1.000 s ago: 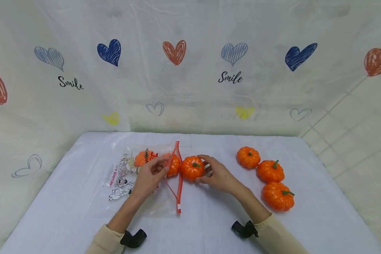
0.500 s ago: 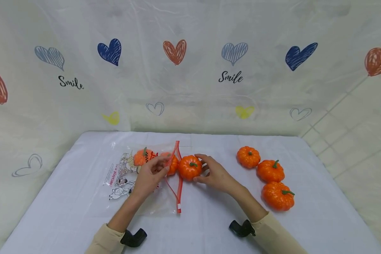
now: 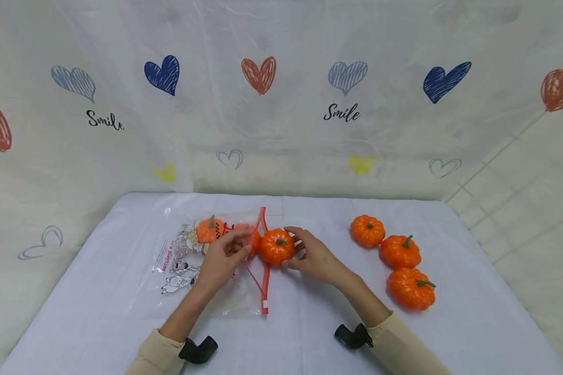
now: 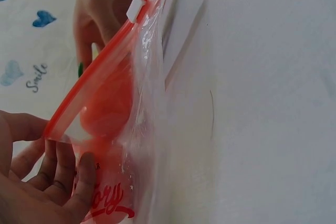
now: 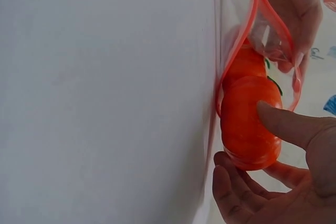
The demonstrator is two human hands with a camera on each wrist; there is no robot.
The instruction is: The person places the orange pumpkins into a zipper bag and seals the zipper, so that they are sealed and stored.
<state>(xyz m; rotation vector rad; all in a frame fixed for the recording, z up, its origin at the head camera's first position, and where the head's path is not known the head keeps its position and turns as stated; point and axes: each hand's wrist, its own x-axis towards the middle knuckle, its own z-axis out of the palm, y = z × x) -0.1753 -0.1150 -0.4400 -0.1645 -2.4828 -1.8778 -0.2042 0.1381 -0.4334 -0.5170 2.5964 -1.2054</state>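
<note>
A clear zip bag [image 3: 265,291] with a red zip edge and printed cartoon figures lies flat on the table, its mouth facing right. My left hand [image 3: 221,260] pinches the upper layer of that mouth and lifts it apart from the lower one. Between thumb and fingers, my right hand [image 3: 318,259] holds a small orange toy pumpkin [image 3: 277,248] with a green stem. In the right wrist view this pumpkin [image 5: 249,129] sits in the opening, against another pumpkin [image 5: 245,64] inside. Deeper in the bag, a further pumpkin [image 3: 208,230] shows through the plastic. A white slider [image 4: 135,8] rides the zip.
Three more orange pumpkins stand in a curved row on the right: a far one [image 3: 367,231], a middle one [image 3: 400,251] and a near one [image 3: 411,289]. White cloth covers the table [image 3: 305,333]. A pale curtain [image 3: 291,125] with printed hearts hangs behind.
The right hand has slid left with its pumpkin, from beside the zip edge to over it and into the mouth. The pumpkins inside have shifted slightly left. The left hand keeps its grip.
</note>
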